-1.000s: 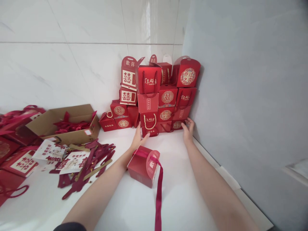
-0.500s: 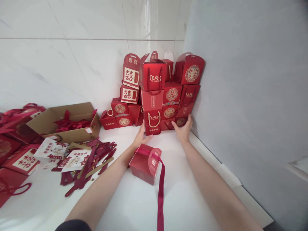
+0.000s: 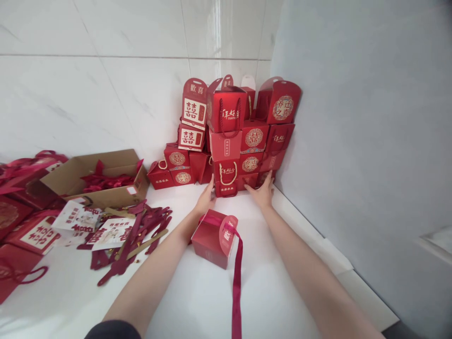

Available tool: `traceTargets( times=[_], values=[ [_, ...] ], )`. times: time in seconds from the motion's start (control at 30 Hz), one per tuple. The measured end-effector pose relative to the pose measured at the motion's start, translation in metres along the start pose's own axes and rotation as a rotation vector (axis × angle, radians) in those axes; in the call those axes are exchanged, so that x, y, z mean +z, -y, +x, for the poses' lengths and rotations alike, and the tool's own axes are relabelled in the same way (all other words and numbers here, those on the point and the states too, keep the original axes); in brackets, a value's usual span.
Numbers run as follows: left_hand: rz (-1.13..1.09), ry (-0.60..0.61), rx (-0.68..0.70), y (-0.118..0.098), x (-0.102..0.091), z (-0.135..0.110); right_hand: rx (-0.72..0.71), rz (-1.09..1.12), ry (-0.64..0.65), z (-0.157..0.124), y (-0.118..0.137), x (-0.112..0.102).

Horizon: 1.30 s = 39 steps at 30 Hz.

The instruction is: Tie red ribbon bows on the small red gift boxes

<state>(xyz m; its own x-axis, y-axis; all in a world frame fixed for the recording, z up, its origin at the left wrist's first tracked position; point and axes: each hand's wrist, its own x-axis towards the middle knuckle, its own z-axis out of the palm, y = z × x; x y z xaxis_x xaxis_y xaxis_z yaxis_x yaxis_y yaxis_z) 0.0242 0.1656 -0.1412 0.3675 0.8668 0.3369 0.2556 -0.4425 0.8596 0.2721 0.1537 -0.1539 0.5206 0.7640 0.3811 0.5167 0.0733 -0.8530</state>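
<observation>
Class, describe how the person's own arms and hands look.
A dark sleeve shows at the bottom edge on the left arm; the right arm shows no sleeve. The left hand and right hand are gloveless, with no watch or bracelet in view.

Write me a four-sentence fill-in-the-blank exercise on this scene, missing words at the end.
1. The ____ hand is the one nearer the grey wall.
2. The left hand is at the ____ (top or bottom) of the stack of red boxes.
3. The single red box between the forearms has a long ____ trailing toward the viewer.
4. The open brown box left of the stack in the picture is made of ____.

Missing words: right; bottom; ribbon; cardboard.
</observation>
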Motion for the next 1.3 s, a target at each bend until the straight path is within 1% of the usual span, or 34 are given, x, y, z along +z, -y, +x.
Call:
traceTargets(
  times=[0.2, 0.27, 0.33, 0.4, 0.47, 0.53, 0.57, 0.6, 0.63, 0.67, 0.73, 0.77, 0.83, 0.9, 0.93, 1.0, 1.07, 1.13, 1.17, 1.23, 1.3],
  values=[
    [-0.086, 0.020, -0.077, -0.012, -0.002, 0.001, 0.018, -0.003, -0.020, -0.001, 0.001, -0.002],
    [-0.115, 0.018, -0.133, -0.020, -0.003, 0.000, 0.021, 0.014, -0.027, -0.004, 0.003, -0.005],
    [-0.140, 0.025, -0.215, -0.031, -0.010, -0.004, 0.020, 0.046, -0.042, -0.009, 0.004, -0.011],
    [-0.159, 0.049, -0.303, -0.049, -0.021, -0.012, 0.017, 0.090, -0.064, -0.013, 0.007, -0.018],
    [-0.176, 0.084, -0.365, -0.072, -0.036, -0.026, 0.011, 0.138, -0.077, -0.018, 0.013, -0.024],
    [-0.189, 0.123, -0.382, -0.099, -0.048, -0.044, -0.004, 0.186, -0.061, -0.025, 0.024, -0.030],
    [-0.190, 0.147, -0.380, -0.112, -0.051, -0.055, -0.017, 0.212, -0.032, -0.029, 0.031, -0.033],
    [-0.189, 0.184, -0.368, -0.124, -0.053, -0.065, -0.034, 0.239, 0.013, -0.034, 0.040, -0.036],
    [-0.160, 0.245, -0.326, -0.134, -0.053, -0.075, -0.057, 0.269, 0.081, -0.040, 0.050, -0.040],
    [-0.114, 0.295, -0.310, -0.142, -0.051, -0.085, -0.084, 0.299, 0.168, -0.047, 0.061, -0.045],
    [-0.029, 0.321, -0.295, -0.153, -0.047, -0.101, -0.143, 0.346, 0.380, -0.062, 0.081, -0.058],
    [0.013, 0.296, -0.281, -0.155, -0.045, -0.107, -0.167, 0.357, 0.468, -0.070, 0.090, -0.065],
    [0.065, 0.204, -0.258, -0.156, -0.043, -0.117, -0.176, 0.370, 0.586, -0.086, 0.101, -0.081],
    [0.082, 0.117, -0.287, -0.154, -0.045, -0.122, -0.086, 0.414, 0.683, -0.097, 0.105, -0.095],
    [0.080, 0.109, -0.329, -0.153, -0.048, -0.124, -0.045, 0.419, 0.732, -0.101, 0.105, -0.101],
    [0.079, 0.173, -0.441, -0.152, -0.055, -0.127, 0.019, 0.396, 0.867, -0.106, 0.103, -0.111],
    [0.085, 0.281, -0.541, -0.152, -0.062, -0.128, 0.069, 0.370, 1.055, -0.108, 0.102, -0.117],
    [0.081, 0.388, -0.602, -0.156, -0.067, -0.128, 0.121, 0.398, 1.226, -0.110, 0.103, -0.120],
    [0.060, 0.432, -0.607, -0.158, -0.068, -0.128, 0.144, 0.430, 1.281, -0.111, 0.104, -0.121],
    [-0.023, 0.504, -0.584, -0.161, -0.070, -0.128, 0.180, 0.502, 1.337, -0.114, 0.106, -0.120],
    [-0.118, 0.507, -0.538, -0.162, -0.070, -0.127, 0.222, 0.579, 1.380, -0.116, 0.105, -0.117]
  ],
)
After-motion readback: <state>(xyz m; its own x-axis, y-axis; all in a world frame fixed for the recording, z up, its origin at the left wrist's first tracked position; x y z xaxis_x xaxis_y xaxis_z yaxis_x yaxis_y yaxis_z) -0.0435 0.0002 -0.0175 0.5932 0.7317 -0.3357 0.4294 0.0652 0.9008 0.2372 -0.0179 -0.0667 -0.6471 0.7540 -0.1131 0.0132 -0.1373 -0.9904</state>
